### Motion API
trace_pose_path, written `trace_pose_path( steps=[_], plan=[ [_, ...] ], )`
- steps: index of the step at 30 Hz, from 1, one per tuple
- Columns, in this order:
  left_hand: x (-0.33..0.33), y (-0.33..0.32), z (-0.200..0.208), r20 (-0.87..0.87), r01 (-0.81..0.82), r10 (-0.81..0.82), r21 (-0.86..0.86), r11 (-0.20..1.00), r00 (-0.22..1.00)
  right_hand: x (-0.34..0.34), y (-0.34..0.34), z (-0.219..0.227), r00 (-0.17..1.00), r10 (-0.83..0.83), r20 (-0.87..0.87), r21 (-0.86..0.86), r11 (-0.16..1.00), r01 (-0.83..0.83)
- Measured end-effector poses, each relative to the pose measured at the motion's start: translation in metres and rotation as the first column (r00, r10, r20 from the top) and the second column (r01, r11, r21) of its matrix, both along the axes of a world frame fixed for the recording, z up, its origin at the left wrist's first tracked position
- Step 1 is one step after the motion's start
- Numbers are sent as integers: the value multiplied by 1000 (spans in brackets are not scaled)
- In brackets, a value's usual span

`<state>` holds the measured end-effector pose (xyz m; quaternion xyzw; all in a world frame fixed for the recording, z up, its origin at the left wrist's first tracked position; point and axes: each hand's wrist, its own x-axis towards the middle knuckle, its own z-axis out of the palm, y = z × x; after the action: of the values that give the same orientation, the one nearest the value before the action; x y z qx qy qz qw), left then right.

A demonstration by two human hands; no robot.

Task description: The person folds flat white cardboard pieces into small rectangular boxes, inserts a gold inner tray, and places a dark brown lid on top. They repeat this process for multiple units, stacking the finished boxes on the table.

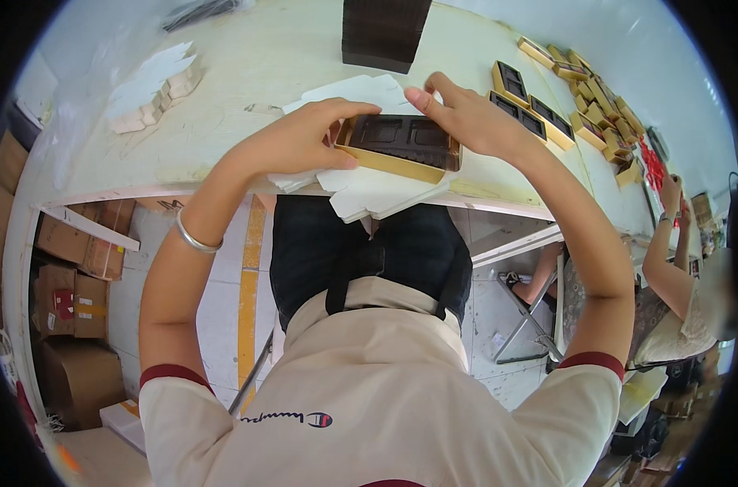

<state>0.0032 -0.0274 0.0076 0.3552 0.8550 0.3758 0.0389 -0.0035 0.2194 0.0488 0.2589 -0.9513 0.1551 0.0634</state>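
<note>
A shallow gold box [393, 165] with a dark brown plastic tray insert [397, 134] in it rests at the table's near edge. My left hand [312, 138] is closed around the box's left end, thumb at the near side and fingers over the far rim. At the right end, my right hand [466, 118] lies against the box with its thumb and forefinger spread apart above the tray; its other fingers are partly hidden. Flat white card blanks [377, 199] lie beneath the box and jut over the table edge.
A tall stack of dark trays [381, 36] stands beyond the box. White card blanks [154, 93] are piled at the far left. Gold boxes with trays [511, 81] and many more gold boxes [600, 105] spread to the right. A co-worker [669, 276] sits at the right. Cartons [77, 300] fill the lower left.
</note>
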Motion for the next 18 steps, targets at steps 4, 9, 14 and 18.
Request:
trace_pose_path(
  steps=[4,9,14,18],
  plan=[
    [-9,-10,0,18,20,-20,-3,1000,1000,13,25,17,872,328,364,-343,917,-202],
    [9,15,-5,-209,-83,49,-159,984,977,28,24,-9,883,461,91,-350,845,-405],
    [24,24,6,-178,-169,129,-235,957,976,30,10,-10,800,517,-303,-10,838,-545],
    [30,29,12,-324,-251,145,-313,916,935,33,18,-18,853,488,-181,-73,859,-507]
  ],
)
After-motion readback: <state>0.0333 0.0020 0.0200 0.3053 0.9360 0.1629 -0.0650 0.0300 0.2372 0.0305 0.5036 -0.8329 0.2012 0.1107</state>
